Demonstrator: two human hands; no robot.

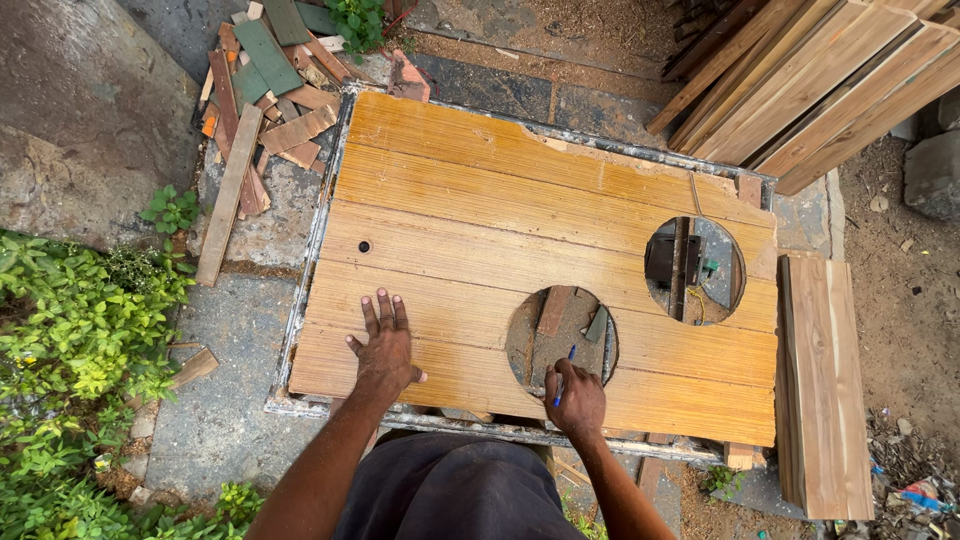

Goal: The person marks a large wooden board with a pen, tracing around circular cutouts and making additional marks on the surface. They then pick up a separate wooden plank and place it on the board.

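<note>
The wooden panel [480, 230] is honey-orange with fine straight grain lines — its planks run in bands. The pen [565, 372] is blue. The scrap offcuts [265, 110] are reddish-brown, some grey-green. The stacked planks [820, 80] are pale tan — the plants [70, 330] bright green.

bare forearms, bare hands [385, 345], dark grey garment at the waist

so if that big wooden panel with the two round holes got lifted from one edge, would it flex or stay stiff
The wooden panel probably stays fairly stiff: it looks like thick joined planks. It may flex or crack near the round cutouts, where little wood remains. It is likely heavy and awkward, being far wider than the left hand pressed flat on it.
</note>
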